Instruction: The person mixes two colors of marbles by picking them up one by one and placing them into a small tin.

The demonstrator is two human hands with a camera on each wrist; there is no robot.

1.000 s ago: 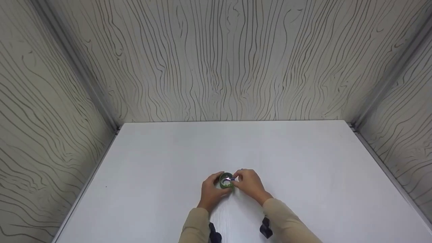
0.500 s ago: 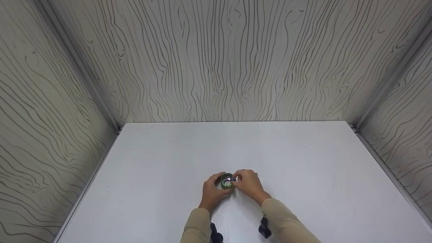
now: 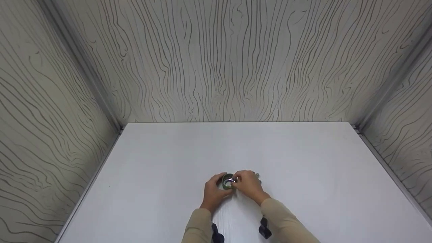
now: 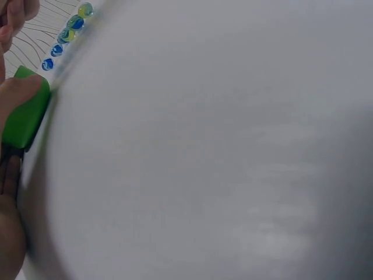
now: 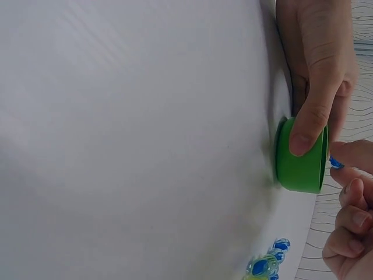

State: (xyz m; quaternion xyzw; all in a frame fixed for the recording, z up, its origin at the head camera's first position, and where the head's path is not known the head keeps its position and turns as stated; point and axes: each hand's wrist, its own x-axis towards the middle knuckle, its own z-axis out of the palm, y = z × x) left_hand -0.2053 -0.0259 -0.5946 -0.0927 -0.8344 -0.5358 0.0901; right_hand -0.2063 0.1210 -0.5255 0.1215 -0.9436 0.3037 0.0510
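Note:
A small green cup (image 3: pixel 224 185) stands upright on the white table, its mouth facing up. My left hand (image 3: pixel 213 193) grips it round the side, with the thumb pressed on its near wall in the right wrist view. My right hand (image 3: pixel 250 185) is at the cup's rim, pinching a blue glass marble (image 5: pixel 335 163) between thumb and forefinger. Inside the cup something shiny shows, partly covered by the right fingers. Several clear marbles with blue and yellow swirls (image 4: pixel 75 23) lie in a rough row on the table, just beyond the right hand.
The white table (image 3: pixel 162 158) reaches back to a panel wall with wood-grain lines (image 3: pixel 216 67). Side walls rise at left and right. A dark wrist-worn device (image 3: pixel 265 228) hangs by the right sleeve, and another (image 3: pixel 217 233) by the left.
The right hand stays at the cup's rim with small finger movements. Loose marbles now show past its outer side, where it hid them before. The whole view has shifted slightly.

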